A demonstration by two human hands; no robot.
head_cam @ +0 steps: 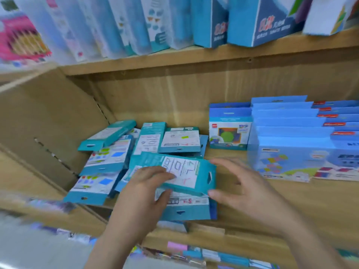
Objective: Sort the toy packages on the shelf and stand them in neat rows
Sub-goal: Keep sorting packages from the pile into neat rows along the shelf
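Head view: a teal package [186, 171] was pinched by the left hand [143, 189], while the right hand [239, 183] was held spread at its hanger end, thumb touching. Blue packages [287, 121] were already stood in rows on the shelf [291, 200]; the teal heap [108, 158], strewn flat, was judged not yet sorted.

A light wooden shelf unit [272, 82] fills the view. Its upper board [194, 59] runs across, rising to the right, with small dark holes in its front edge. Directly below the upper board stands the grained back panel [165, 101], shaded just under it. Below and left of it a side panel [48, 113] slants forward, marked with rows of small slots. Well below it the lower board [291, 200] lies in soft, even light
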